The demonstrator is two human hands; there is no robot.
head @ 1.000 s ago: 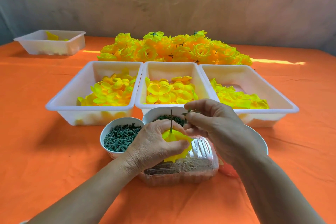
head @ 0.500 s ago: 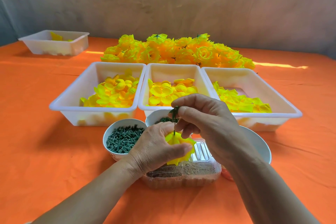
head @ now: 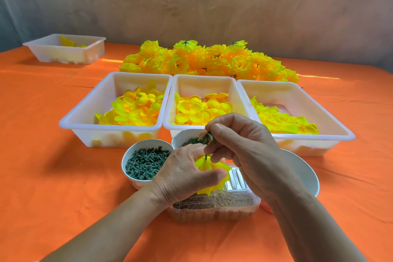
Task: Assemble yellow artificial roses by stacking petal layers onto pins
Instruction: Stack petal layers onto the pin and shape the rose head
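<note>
Left hand (head: 182,174) is gripping the yellow flower (head: 212,174) with its pin (head: 205,157) pointing up, letting the right hand (head: 244,149), pinching a green leaf piece (head: 207,136), thread it on.

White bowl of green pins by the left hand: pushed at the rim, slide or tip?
Bowl probably slides rather than tips: squat, loaded with pins. Orange cloth under it may drag or bunch. Spilled pins would likely roll: short round shafts.
</note>
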